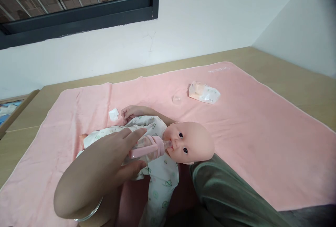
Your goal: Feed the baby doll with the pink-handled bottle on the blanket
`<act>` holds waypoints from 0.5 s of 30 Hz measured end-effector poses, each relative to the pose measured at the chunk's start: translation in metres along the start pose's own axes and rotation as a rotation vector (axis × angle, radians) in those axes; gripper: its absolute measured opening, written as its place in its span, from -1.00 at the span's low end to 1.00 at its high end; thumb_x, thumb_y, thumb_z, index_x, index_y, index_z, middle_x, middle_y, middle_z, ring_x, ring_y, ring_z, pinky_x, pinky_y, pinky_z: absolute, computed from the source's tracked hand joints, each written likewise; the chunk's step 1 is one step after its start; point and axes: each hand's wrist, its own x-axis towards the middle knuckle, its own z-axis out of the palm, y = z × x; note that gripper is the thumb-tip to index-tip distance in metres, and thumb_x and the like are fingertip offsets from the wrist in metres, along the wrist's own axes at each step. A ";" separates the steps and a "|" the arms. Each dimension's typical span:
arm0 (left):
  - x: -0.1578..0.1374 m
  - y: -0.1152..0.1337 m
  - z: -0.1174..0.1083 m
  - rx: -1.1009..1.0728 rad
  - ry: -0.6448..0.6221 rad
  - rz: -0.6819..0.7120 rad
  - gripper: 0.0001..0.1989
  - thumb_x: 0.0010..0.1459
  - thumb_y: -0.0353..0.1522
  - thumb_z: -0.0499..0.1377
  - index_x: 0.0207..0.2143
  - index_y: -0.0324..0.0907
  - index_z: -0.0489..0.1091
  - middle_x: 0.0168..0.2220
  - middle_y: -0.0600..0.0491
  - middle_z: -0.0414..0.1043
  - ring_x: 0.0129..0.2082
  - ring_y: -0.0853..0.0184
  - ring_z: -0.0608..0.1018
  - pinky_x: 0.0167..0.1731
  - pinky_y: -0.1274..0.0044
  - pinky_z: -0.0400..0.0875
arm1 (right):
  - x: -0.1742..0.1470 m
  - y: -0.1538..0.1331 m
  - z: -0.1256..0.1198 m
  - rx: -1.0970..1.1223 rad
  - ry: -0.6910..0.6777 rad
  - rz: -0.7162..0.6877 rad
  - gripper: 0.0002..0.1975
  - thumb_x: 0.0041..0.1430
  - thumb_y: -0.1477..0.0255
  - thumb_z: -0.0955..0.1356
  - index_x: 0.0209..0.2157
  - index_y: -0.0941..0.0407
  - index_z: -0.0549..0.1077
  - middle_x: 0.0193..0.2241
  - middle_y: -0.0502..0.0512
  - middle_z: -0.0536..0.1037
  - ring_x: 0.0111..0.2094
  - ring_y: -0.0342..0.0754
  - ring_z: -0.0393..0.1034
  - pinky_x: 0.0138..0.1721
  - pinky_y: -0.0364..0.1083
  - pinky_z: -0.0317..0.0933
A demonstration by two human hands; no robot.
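A baby doll (pixel 193 141) in a white patterned outfit lies on its back across my lap, head to the right. My left hand (pixel 123 153) is closed around a clear feeding bottle (pixel 148 148) with a pink collar and pink handle. The bottle lies tilted nearly flat, its nipple touching the doll's mouth. My right arm passes behind the doll's head and along its far side. At the end of it, my right hand (pixel 130 112) has its fingers curled against the doll's clothing. Close to those fingertips is a small folded white piece (pixel 113 114), perhaps tissue.
A pink blanket (pixel 262 143) covers most of the wooden surface (pixel 265 59). On it lie a clear dome-shaped cap (pixel 176 99) and a soft white printed packet (pixel 204 93). My green-trousered knee (pixel 223 181) rises at the lower right. A dark-framed window (pixel 105 13) is in the wall behind.
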 end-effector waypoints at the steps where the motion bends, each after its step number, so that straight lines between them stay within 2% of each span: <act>1: -0.001 -0.001 0.001 0.001 0.004 0.005 -0.39 0.44 -0.17 0.04 0.48 -0.03 0.26 0.25 -0.13 0.53 0.12 -0.05 0.66 0.12 0.13 0.58 | 0.001 0.001 -0.001 0.016 -0.036 0.014 -0.62 0.42 0.50 0.26 -0.55 0.17 0.34 -0.55 -0.05 0.53 -0.42 -0.30 0.41 -0.34 -0.27 0.23; 5: -0.002 -0.006 0.004 0.002 0.024 0.033 -0.39 0.45 -0.16 0.03 0.49 0.00 0.23 0.26 -0.12 0.52 0.12 -0.03 0.65 0.13 0.13 0.58 | 0.002 0.005 -0.002 0.080 0.000 -0.003 -0.68 0.36 0.48 0.36 -0.53 0.14 0.36 -0.54 -0.06 0.54 -0.38 -0.27 0.44 -0.34 -0.27 0.26; 11: -0.001 -0.005 0.005 -0.001 0.007 -0.002 -0.38 0.43 -0.17 0.02 0.49 -0.02 0.24 0.27 -0.15 0.51 0.08 -0.07 0.67 0.04 0.08 0.61 | 0.003 0.009 0.000 0.117 0.029 -0.018 -0.70 0.35 0.47 0.39 -0.50 0.13 0.36 -0.54 -0.05 0.52 -0.42 -0.25 0.43 -0.33 -0.23 0.25; 15: -0.001 -0.007 0.009 -0.003 0.050 0.030 -0.38 0.45 -0.15 0.02 0.49 0.00 0.24 0.27 -0.13 0.51 0.08 -0.06 0.67 0.04 0.10 0.61 | 0.003 0.006 -0.003 0.111 -0.027 0.008 -0.72 0.33 0.44 0.42 -0.49 0.14 0.41 -0.57 -0.05 0.50 -0.43 -0.24 0.39 -0.36 -0.22 0.24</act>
